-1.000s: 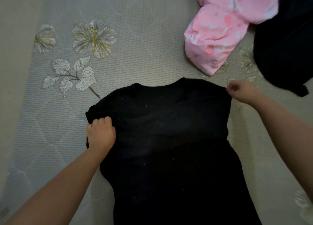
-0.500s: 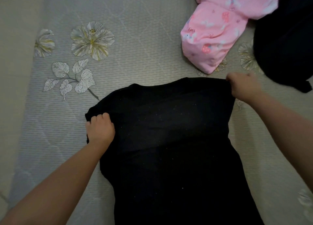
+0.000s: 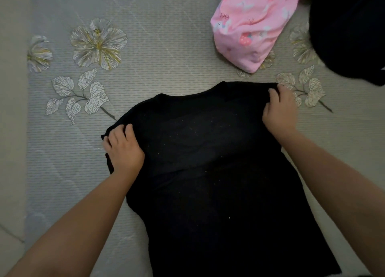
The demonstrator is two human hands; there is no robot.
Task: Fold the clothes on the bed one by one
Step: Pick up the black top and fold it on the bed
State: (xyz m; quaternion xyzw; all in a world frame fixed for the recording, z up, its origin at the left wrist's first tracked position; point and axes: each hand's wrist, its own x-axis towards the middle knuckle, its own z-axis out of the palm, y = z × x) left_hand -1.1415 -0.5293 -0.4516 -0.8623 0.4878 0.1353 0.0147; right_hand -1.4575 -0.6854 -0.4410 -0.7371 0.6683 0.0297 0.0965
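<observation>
Black shirt (image 3: 218, 172) lies flat mid-bed (image 3: 166, 72), collar toward 12 o'clock. Left hand (image 3: 124, 149) grips the 9 o'clock shoulder; right hand (image 3: 280, 108) pinches the 2 o'clock shoulder. Advice: tension both corners evenly, smooth wrinkles before folding sides inward.

A grey quilted bed cover (image 3: 166, 47) with fine ribbed stripes fills the view. Printed on it, a large pale flower with yellow streaks (image 3: 98, 43) sits toward its upper left; a smaller flower (image 3: 39, 54) lies just left of that bloom, and a sprig of white-veined leaves (image 3: 78, 94) lies just below it. Another leaf sprig (image 3: 306, 88) shows far to the right of the large flower.
</observation>
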